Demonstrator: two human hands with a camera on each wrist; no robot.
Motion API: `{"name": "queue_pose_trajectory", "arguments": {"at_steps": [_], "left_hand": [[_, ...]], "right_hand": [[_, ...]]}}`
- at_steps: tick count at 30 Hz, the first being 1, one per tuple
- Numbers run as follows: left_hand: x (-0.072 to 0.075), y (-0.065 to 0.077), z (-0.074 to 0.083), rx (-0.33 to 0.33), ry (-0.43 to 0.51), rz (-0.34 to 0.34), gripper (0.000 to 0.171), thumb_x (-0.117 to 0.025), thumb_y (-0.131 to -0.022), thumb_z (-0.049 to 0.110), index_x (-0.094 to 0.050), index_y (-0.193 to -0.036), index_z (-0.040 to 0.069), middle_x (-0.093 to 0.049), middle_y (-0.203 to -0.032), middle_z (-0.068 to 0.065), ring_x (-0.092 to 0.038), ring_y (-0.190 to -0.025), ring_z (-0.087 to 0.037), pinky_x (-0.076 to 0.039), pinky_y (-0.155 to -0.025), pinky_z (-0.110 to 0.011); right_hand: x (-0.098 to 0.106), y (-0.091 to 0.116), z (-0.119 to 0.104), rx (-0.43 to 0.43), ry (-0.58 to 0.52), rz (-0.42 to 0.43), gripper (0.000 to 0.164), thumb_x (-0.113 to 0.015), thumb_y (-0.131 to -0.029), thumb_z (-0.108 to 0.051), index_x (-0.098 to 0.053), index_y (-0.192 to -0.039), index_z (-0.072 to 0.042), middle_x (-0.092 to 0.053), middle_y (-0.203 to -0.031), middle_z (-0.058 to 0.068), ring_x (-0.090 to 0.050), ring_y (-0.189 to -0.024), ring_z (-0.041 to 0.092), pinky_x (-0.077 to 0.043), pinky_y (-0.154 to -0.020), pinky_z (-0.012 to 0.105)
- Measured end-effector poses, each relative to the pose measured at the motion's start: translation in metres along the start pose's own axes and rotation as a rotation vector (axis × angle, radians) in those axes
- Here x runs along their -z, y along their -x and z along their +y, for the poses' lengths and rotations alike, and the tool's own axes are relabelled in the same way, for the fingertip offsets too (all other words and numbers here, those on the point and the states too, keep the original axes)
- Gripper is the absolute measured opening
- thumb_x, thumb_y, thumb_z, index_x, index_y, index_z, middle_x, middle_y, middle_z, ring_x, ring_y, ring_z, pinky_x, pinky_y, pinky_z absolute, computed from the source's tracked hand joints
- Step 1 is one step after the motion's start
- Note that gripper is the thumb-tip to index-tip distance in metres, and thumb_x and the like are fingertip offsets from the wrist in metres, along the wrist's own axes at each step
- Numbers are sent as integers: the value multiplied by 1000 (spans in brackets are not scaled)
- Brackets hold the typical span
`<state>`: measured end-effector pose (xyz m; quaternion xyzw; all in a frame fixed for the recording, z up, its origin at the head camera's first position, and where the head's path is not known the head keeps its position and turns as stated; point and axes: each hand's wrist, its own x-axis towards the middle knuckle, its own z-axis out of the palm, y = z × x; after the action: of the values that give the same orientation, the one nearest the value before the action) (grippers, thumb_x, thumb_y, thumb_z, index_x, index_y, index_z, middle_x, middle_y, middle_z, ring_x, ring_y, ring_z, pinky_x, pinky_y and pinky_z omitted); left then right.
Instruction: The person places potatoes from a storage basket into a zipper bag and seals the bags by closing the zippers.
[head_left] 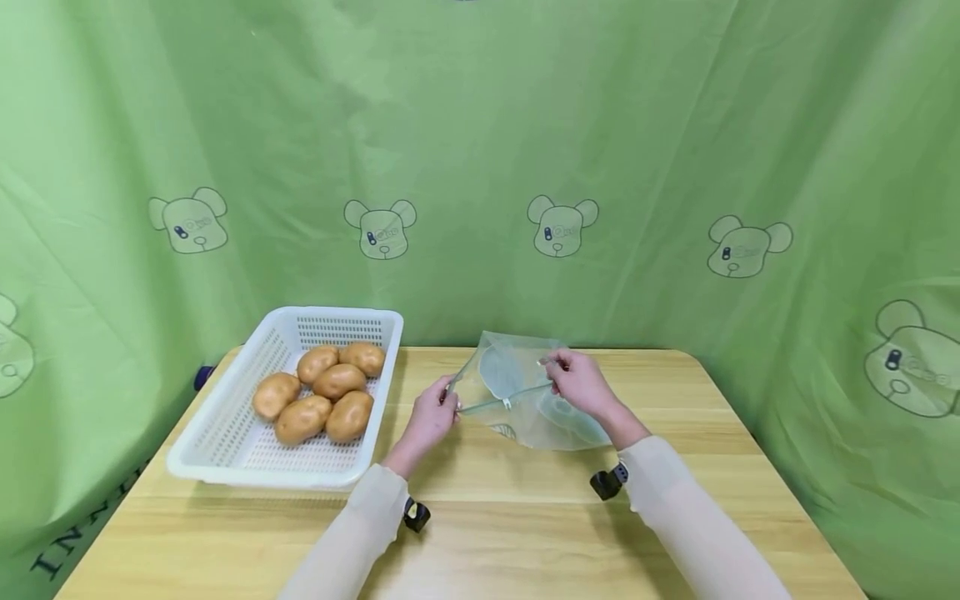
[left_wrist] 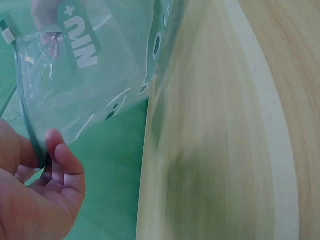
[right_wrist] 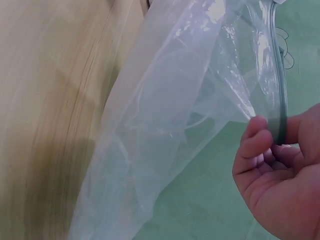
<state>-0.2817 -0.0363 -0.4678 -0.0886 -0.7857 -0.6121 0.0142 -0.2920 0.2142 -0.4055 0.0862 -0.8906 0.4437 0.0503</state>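
A clear slider zip bag (head_left: pixel 501 371) with a green zip strip and pale printed shapes is held up over the table's far half. My left hand (head_left: pixel 433 415) pinches one end of the zip edge between thumb and fingers. At the other end, my right hand (head_left: pixel 583 385) pinches the strip, its fingers curled in the right wrist view. A white slider (left_wrist: pixel 8 36) sits on the strip between the hands. White lettering shows on the bag's side in the left wrist view. Whether the bag's mouth is parted is hard to tell.
To the left stands a white perforated plastic basket (head_left: pixel 281 477) with several brown potatoes (head_left: pixel 302 419) inside. The wooden table (head_left: pixel 495 542) ends just behind the bag, where a green curtain (head_left: pixel 465 125) with bear-head prints hangs on all sides.
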Motion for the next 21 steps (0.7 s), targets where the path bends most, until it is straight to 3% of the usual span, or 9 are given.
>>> {"name": "queue_pose_trajectory", "arguments": {"at_steps": [4,10,13,21], "left_hand": [[0,1,-1,-14,-28,22,34,-42,-99,5,-55,-130,8,-55,-75,-7,-54,-58,-17,-46,-49,-23],[0,3,-4,28,-25,65,32,-41,-100,8,-58,-128,10,-52,-72,-4,-51,-55,-13,-41,-46,-23],[0,3,-5,52,-5,72,32,-41,-100,9,-59,-126,9,-53,-74,-5,-52,-57,-14,-42,-48,-22],[2,-1,-5,102,45,70,32,-42,-100,11,-60,-126,7,-58,-82,-23,-49,-55,-12,-38,-45,-19]], "right_hand": [[3,2,-3,6,18,27,25,-50,-98,-18,-58,-83,0,-53,-64,6,-54,-57,24,-36,-43,24],[14,6,-6,23,11,79,26,-50,-98,-15,-65,-109,3,-57,-67,8,-55,-57,19,-41,-45,24],[20,7,-7,14,-2,70,29,-50,-98,-18,-65,-111,3,-58,-69,9,-57,-59,21,-42,-45,23],[33,7,-5,3,-35,60,27,-52,-98,-20,-67,-109,0,-59,-66,8,-56,-56,18,-42,-44,23]]}}
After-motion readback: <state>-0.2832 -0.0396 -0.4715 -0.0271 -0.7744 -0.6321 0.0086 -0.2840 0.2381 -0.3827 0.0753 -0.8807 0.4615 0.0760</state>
